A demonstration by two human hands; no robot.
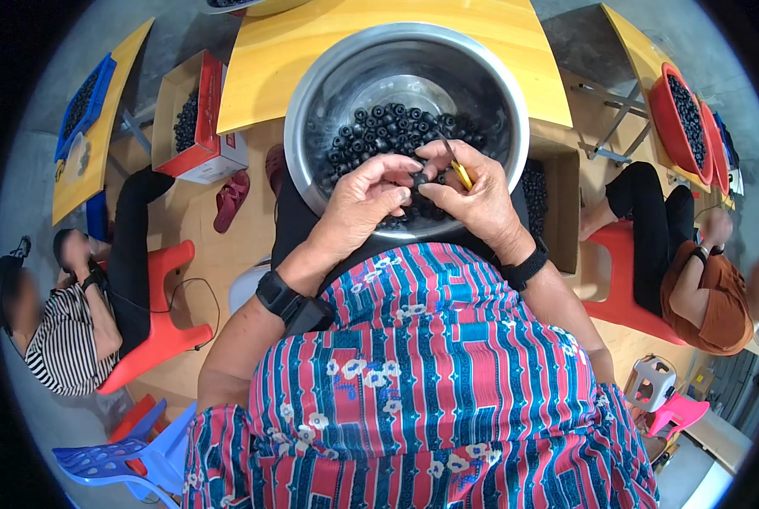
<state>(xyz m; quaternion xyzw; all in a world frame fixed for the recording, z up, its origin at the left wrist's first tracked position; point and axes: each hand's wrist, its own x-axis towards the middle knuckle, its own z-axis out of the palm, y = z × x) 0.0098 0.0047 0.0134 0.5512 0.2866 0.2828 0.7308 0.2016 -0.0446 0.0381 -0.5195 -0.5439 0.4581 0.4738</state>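
A wide steel bowl (301, 127) sits at my lap, holding many small black ring-shaped parts (379, 129). Over its near half, my left hand (367, 191) pinches one black part (418, 179) between thumb and fingertips. My right hand (473, 191) is closed around a slim tool with a yellow handle (461, 174); its narrow dark end points up and away, and its exact kind is unclear. The right thumb and fingertips come close to the pinched part. Whether they touch it is hard to make out.
A yellow table (261, 68) stands beyond the bowl. Open cardboard boxes of black parts stand left (214, 127) and right (566, 195). People sit on red stools (172, 297) at both sides. Red basins (664, 127) lie far right, and a slipper (231, 201) is on the floor.
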